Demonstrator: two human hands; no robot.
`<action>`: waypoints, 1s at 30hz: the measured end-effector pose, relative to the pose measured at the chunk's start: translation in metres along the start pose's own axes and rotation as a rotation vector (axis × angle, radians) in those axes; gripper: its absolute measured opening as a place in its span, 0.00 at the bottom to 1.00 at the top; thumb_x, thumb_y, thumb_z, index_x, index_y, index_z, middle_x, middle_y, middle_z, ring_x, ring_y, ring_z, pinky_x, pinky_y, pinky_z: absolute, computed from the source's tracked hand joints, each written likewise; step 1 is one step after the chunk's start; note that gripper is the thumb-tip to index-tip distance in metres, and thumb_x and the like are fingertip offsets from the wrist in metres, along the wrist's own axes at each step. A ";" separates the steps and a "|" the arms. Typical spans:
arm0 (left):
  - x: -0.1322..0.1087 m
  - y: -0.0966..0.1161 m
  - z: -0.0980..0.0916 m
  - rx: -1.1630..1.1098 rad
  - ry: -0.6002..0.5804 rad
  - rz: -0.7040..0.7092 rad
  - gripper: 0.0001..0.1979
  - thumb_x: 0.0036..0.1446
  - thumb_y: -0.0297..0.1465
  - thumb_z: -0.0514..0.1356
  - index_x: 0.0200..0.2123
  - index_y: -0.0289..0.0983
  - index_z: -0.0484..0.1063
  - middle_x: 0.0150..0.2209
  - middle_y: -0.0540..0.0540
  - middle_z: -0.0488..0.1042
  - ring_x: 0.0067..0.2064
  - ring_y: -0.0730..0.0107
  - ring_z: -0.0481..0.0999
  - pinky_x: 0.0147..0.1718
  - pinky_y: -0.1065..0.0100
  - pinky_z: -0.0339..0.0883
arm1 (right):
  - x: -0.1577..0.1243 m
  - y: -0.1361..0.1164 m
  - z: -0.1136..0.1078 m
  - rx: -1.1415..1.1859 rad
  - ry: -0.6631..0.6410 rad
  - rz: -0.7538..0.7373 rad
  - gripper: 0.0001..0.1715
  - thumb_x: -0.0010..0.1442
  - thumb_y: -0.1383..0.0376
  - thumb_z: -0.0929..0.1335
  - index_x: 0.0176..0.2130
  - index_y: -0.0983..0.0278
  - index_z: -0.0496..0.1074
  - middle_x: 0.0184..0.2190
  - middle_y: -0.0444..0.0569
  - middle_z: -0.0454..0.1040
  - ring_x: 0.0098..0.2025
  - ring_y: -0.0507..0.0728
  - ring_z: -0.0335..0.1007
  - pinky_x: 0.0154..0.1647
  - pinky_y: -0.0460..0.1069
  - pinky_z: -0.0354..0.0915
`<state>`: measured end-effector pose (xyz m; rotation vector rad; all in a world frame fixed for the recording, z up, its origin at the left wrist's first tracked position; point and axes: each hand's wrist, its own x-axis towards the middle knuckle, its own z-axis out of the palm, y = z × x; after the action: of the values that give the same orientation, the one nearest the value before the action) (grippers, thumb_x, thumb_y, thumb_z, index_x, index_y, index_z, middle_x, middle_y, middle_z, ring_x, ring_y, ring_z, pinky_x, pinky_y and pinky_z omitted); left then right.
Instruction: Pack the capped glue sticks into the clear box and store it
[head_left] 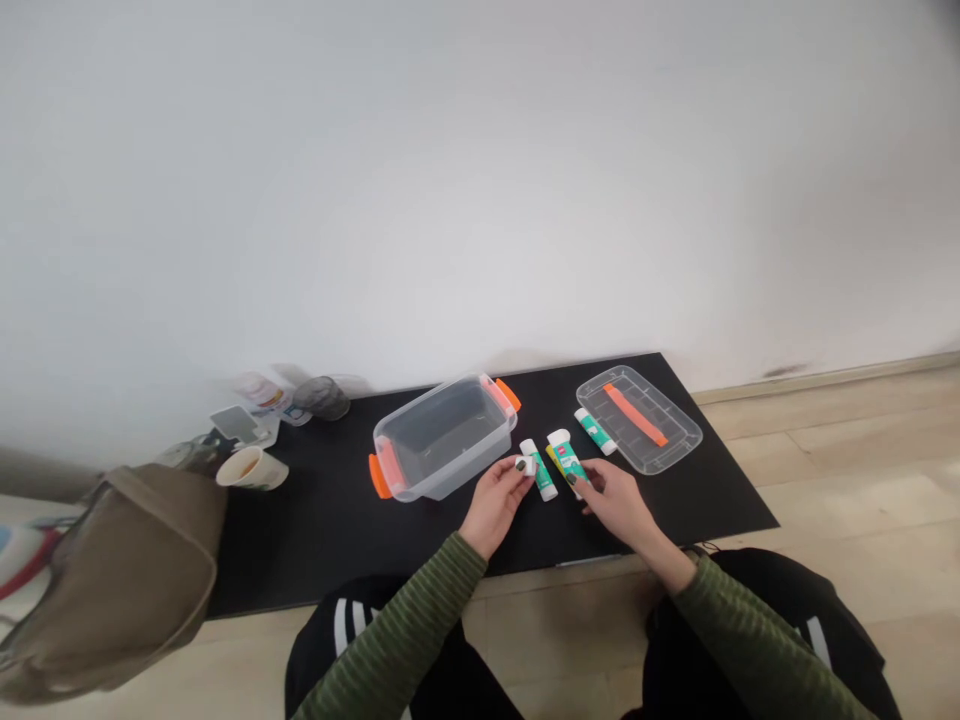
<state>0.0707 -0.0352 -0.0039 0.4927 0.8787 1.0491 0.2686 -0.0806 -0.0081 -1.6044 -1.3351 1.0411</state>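
Note:
My left hand [493, 507] pinches a small white cap [525, 465] between its fingertips. Just right of it, a white glue stick with a green label [541, 475] lies on the black tabletop [480, 540]. My right hand [611, 502] grips a similar glue stick [568, 462] by its lower end, and a yellow stick [553, 456] sits partly hidden beneath it. Another green-labelled glue stick [596, 432] lies farther back. A clear plastic box with orange handles [442, 438] stands left of my hands, and a clear lid with an orange strip [637, 420] lies to the right.
A paper cup [251, 468] and several bottles [262, 395] stand at the table's back left. A large olive bag [120, 580] overlaps the left edge. A white wall rises behind the table, with wooden floor [847, 480] to the right.

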 end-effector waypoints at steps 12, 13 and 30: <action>0.000 0.016 0.000 -0.138 -0.059 -0.041 0.08 0.55 0.28 0.67 0.39 0.33 0.76 0.40 0.44 0.80 0.39 0.73 0.79 0.46 0.69 0.73 | -0.010 -0.006 0.015 -0.147 -0.067 -0.307 0.14 0.61 0.59 0.67 0.45 0.62 0.73 0.34 0.49 0.72 0.31 0.54 0.70 0.32 0.48 0.70; 0.000 0.017 0.000 -0.128 -0.061 -0.028 0.09 0.54 0.28 0.68 0.40 0.34 0.77 0.41 0.44 0.80 0.39 0.73 0.79 0.45 0.69 0.73 | -0.010 -0.007 0.014 -0.181 -0.053 -0.336 0.14 0.61 0.60 0.67 0.45 0.62 0.73 0.34 0.49 0.72 0.32 0.54 0.70 0.33 0.48 0.70; -0.004 0.018 0.004 0.160 -0.075 0.150 0.18 0.45 0.35 0.73 0.40 0.35 0.79 0.40 0.43 0.79 0.39 0.70 0.76 0.43 0.67 0.69 | -0.015 -0.009 0.007 -0.394 -0.001 -0.489 0.15 0.62 0.63 0.66 0.49 0.60 0.71 0.41 0.51 0.74 0.40 0.56 0.73 0.42 0.49 0.69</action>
<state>0.0634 -0.0307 0.0126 0.7368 0.8732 1.0944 0.2569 -0.0939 -0.0006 -1.4262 -1.8968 0.5027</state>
